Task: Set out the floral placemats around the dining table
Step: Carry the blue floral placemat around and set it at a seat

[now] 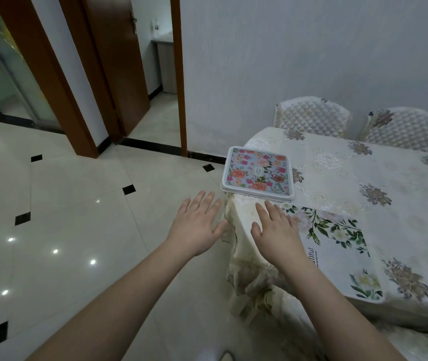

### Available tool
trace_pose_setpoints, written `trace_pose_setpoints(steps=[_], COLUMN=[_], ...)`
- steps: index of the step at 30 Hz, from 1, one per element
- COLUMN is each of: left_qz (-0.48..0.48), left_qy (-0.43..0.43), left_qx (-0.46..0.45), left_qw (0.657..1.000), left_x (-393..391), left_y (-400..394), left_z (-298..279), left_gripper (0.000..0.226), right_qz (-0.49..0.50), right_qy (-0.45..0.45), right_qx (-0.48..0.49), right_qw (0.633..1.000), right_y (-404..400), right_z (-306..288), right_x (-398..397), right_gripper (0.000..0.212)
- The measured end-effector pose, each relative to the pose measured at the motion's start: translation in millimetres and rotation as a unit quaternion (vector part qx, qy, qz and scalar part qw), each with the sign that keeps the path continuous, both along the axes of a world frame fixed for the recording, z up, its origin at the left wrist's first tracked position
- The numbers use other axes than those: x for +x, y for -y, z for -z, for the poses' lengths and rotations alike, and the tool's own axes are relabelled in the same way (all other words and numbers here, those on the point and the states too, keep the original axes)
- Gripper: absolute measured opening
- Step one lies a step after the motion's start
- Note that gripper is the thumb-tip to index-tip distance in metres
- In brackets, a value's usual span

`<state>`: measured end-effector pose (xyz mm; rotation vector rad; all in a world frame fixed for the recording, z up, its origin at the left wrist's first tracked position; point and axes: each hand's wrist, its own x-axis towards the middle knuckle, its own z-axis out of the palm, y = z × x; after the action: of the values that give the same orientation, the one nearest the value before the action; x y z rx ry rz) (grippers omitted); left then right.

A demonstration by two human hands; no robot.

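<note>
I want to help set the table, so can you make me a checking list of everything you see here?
Surface: dining table under a cream flowered tablecloth that hangs over the corner.
Job's things: stack of floral placemats at the table's corner, slightly overhanging; one white-flowered placemat lies flat on the near edge.
Clutter: nothing seen.
Hands: left hand open, above the floor beside the table; right hand open, over the table corner, fingers over the flat placemat's end. Neither holds anything.
Cables: nothing seen.
Surroundings: two quilted chairs at the far side by the wall, shiny tiled floor, open wooden door.
</note>
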<state>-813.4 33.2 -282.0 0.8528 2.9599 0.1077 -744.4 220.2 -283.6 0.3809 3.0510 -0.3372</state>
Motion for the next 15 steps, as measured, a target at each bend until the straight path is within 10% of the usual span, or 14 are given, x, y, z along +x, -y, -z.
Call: trace_pose_setpoints(steps=[15], left_qz=[0.026], left_qy=[0.021], left_qx=[-0.029], left_qw=[0.999], left_x=[-118.8], left_y=[-82.4], left_z=[19.8], left_gripper=[0.063], right_qz=[0.024], right_qy=[0.016], right_qx=[-0.034], right_qw=[0.999], right_y=[-77.6], right_z=[43.9], right_x=[-111.3], right_gripper=[0.058])
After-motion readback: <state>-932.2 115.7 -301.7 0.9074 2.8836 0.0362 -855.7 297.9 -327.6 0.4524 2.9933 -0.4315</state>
